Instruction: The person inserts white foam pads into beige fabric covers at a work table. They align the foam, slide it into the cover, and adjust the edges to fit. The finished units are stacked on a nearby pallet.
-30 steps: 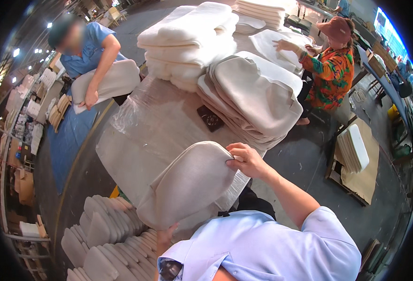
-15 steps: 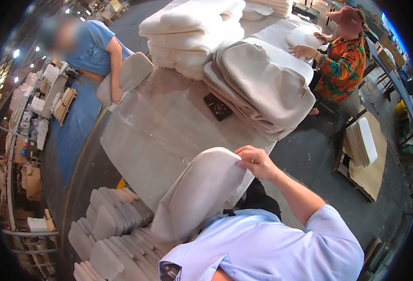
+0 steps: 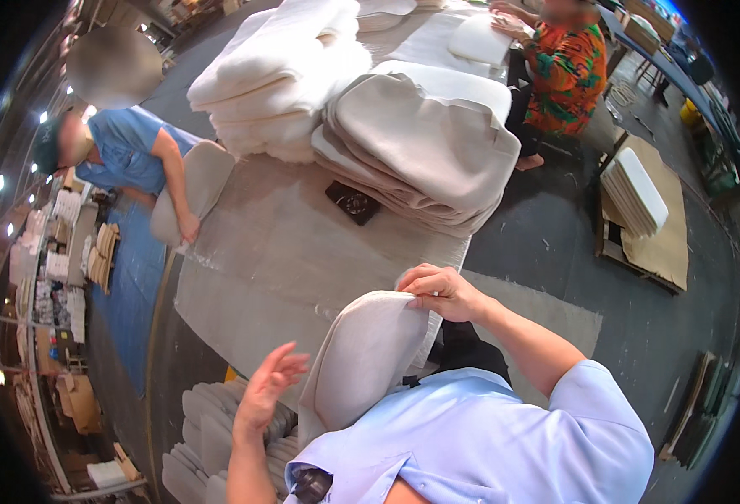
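My right hand [image 3: 444, 291] pinches the top edge of a beige padded seat cover [image 3: 362, 361] and holds it upright against my chest, at the near edge of the work table [image 3: 286, 252]. My left hand [image 3: 267, 388] is raised just left of the cover with its fingers spread, holding nothing and not touching it. My light blue shirt hides the cover's lower end.
A tall stack of beige covers [image 3: 425, 147] and a pile of white foam pads [image 3: 282, 80] lie on the table's far half, with a small dark object [image 3: 352, 202] before them. A person in blue [image 3: 139, 155] works at the left, another in a patterned top [image 3: 567, 63] far right. Stacked shells [image 3: 210, 428] stand below left.
The cover has swung from lying tilted on the table edge to upright against my chest. My left hand has come off it and now shows open beside it.
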Demonstrator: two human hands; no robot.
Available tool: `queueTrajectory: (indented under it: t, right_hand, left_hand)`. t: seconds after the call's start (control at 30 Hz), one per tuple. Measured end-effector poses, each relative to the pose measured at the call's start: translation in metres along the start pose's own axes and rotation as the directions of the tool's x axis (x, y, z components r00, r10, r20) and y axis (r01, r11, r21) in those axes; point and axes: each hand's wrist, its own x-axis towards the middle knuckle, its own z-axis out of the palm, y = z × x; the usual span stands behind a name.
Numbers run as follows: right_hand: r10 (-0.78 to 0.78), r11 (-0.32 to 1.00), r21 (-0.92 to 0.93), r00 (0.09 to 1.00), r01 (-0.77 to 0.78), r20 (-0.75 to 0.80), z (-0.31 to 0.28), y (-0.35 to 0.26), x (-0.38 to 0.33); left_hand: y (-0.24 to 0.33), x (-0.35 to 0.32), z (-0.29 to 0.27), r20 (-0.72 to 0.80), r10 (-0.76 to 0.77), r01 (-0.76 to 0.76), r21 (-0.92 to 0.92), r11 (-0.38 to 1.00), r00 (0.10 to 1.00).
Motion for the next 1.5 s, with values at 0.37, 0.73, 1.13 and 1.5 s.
queueTrajectory:
  t: [0.37,0.73,1.13,1.5]
  right_hand:
    - [0.467,0.884,0.243,0.784,-0.399,-0.409,0.022,-0.022,-0.068]
    - [0.581,0.044,0.902,0.745,-0.43,0.327,0.066,-0.012,-0.075]
    - [0.369,-0.218,0.83,0.744,-0.513,0.557,0.051,0.009,-0.085]
    - [0.303,0.272,0.838,0.868,-0.474,0.393,0.033,-0.027,-0.049]
  left_hand:
    - [0.079,0.087,0.084,0.434,-0.064,-0.224,0.58,0.783,0.899]
    - [0.053,0.131,0.078,0.88,-0.158,0.199,0.074,0.977,0.447]
    - [0.023,0.079,0.119,0.97,0.039,-0.313,0.039,0.949,0.239]
    - [0.031,0.109,0.102,0.477,0.269,-0.479,0.398,0.783,0.837]
